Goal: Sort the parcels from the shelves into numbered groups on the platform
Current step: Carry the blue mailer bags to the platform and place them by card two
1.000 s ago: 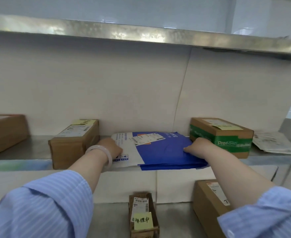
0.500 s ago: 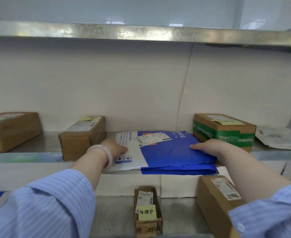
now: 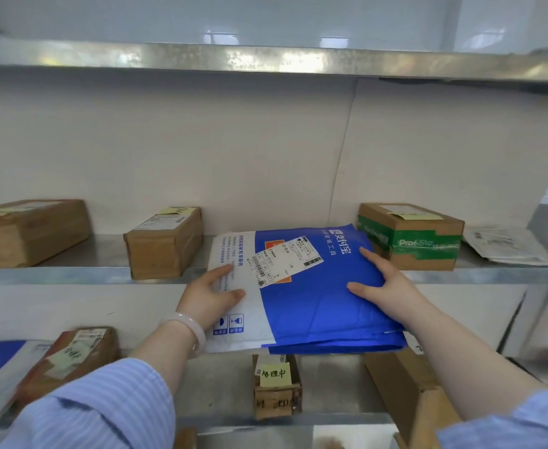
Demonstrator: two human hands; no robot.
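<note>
The blue-and-white parcel (image 3: 311, 286) sits at frame centre, overhanging the front edge of the middle shelf (image 3: 72, 275). The left hand (image 3: 208, 298) grips its white end and the right hand (image 3: 386, 286) its blue side. Thumbs and forefingers are spread on top; the other fingers are apparently underneath.

**One head-worn view, close on the shelving**

The only camera sits on the person's head. It faces forward and slightly down, square to the metal shelves (image 3: 72, 275), and stands near them. The left hand (image 3: 208, 298), right hand (image 3: 386, 286) and blue mailer (image 3: 311, 296) fill its lower middle.
</note>
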